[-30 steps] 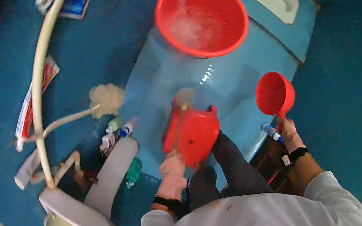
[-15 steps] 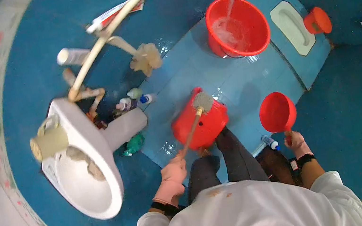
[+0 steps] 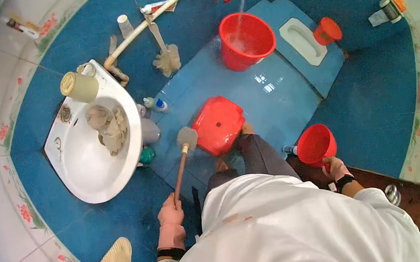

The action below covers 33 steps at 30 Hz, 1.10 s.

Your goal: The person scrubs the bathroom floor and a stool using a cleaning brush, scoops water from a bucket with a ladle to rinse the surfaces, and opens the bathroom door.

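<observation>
My left hand (image 3: 171, 218), in a pink glove, is closed round the wooden handle of a long brush (image 3: 180, 174). Its round grey head is raised beside the left edge of a red plastic stool (image 3: 223, 116) standing in front of my feet. In my right hand (image 3: 337, 169), also gloved, is the handle of a red water dipper (image 3: 314, 144). The dipper's mouth faces up; I see no water in it. Farther off, a stream from a tap falls into a large red bucket (image 3: 231, 59), where the water looks frothy.
At left is a white washbasin (image 3: 97, 177) holding wet grey cloths (image 3: 114, 130), with a beige mug (image 3: 81, 87) on its rim. Small bottles (image 3: 160, 105) stand near its pedestal. Beyond the bucket are a squat toilet (image 3: 301, 40) and a small red pail (image 3: 327, 31). The blue floor tiles look wet.
The brush head has moved left, off the stool's top to its side. The dipper has come slightly lower and nearer my body. My view has turned, with more of the washbasin showing.
</observation>
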Each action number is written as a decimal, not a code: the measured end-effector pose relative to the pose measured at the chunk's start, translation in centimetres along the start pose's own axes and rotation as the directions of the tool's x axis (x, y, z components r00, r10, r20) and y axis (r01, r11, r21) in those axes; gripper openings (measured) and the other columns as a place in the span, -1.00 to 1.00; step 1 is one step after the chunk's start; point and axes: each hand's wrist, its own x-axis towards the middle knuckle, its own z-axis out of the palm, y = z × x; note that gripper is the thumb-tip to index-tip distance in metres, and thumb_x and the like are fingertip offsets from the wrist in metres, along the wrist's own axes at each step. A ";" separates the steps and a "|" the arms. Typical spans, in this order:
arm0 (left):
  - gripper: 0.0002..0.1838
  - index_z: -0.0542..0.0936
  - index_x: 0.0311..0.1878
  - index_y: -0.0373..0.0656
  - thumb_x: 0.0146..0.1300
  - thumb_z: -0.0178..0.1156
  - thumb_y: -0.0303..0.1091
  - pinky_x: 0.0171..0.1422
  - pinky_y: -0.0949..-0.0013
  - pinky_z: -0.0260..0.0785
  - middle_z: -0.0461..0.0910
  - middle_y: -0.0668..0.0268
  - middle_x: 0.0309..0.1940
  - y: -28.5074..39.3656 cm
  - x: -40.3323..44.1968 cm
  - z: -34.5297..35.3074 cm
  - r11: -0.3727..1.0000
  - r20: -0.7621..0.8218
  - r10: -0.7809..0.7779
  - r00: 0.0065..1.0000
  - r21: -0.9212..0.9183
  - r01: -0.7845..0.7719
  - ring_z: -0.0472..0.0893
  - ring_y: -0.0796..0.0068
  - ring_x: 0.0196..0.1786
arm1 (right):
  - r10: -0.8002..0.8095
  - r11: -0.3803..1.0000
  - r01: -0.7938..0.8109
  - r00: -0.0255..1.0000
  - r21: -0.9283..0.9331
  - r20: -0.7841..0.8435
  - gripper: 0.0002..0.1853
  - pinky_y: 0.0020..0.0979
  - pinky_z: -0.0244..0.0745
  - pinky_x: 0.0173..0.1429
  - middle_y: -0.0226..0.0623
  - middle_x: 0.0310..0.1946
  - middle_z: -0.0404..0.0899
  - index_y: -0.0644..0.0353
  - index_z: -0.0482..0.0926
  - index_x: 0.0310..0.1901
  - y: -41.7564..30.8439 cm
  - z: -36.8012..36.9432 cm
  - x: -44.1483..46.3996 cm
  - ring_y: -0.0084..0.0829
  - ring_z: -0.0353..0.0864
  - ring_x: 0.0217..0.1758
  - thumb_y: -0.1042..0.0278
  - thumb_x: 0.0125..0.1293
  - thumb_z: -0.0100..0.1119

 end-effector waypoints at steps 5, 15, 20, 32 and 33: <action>-0.56 0.35 0.16 0.05 0.20 -0.01 -0.14 0.10 0.16 0.31 0.47 0.10 -0.01 -1.7 -1.3 1.1 0.997 -0.040 -0.008 0.999 -0.080 0.004 0.49 0.07 0.00 | -0.052 0.997 0.057 0.996 0.060 -0.078 -0.94 -0.48 0.47 -0.46 -0.38 -0.47 0.37 0.13 0.45 -0.45 -0.2 0.0 -0.8 -0.44 0.37 -0.44 0.41 0.05 0.14; -0.57 0.38 0.14 0.00 0.18 0.03 -0.16 0.11 0.17 0.30 0.48 0.11 -0.02 1.5 0.0 1.5 0.988 -0.138 0.098 0.986 -0.105 -0.113 0.49 0.09 0.00 | -0.184 0.976 0.189 0.981 0.111 -0.056 -0.87 -0.45 0.44 -0.54 -0.29 -0.57 0.32 0.20 0.43 -0.46 -3.4 1.9 -4.1 -0.39 0.38 -0.51 0.43 -0.02 0.19; -0.59 0.41 0.10 -0.03 0.17 0.04 -0.16 0.07 0.18 0.32 0.49 0.10 -0.04 5.2 0.4 0.1 0.984 -0.159 0.127 0.979 -0.100 -0.144 0.50 0.09 -0.02 | -0.207 0.976 0.209 0.978 0.053 -0.037 -0.85 -0.44 0.37 -0.65 -0.29 -0.59 0.35 0.23 0.41 -0.51 -5.8 1.4 0.3 -0.40 0.38 -0.62 0.43 0.00 0.19; -0.64 0.48 -0.02 -0.13 0.16 0.08 -0.18 -0.08 0.22 0.40 0.56 0.08 -0.19 19.3 9.6 -3.3 0.970 -0.229 0.239 0.944 0.017 -0.241 0.58 0.11 -0.19 | -0.101 0.995 0.100 0.991 0.021 0.085 -0.83 -0.41 0.39 -0.67 -0.30 -0.63 0.37 0.24 0.43 -0.43 -17.9 6.1 8.2 -0.42 0.39 -0.66 0.41 0.00 0.23; -0.64 0.48 -0.02 -0.13 0.15 0.09 -0.18 -0.09 0.22 0.40 0.56 0.08 -0.18 21.2 10.7 -3.6 0.970 -0.218 0.241 0.946 0.024 -0.242 0.58 0.11 -0.19 | -0.096 0.995 0.096 0.991 0.001 0.095 -0.82 -0.41 0.39 -0.67 -0.29 -0.63 0.38 0.25 0.43 -0.43 -19.3 6.2 9.1 -0.41 0.40 -0.66 0.41 0.00 0.24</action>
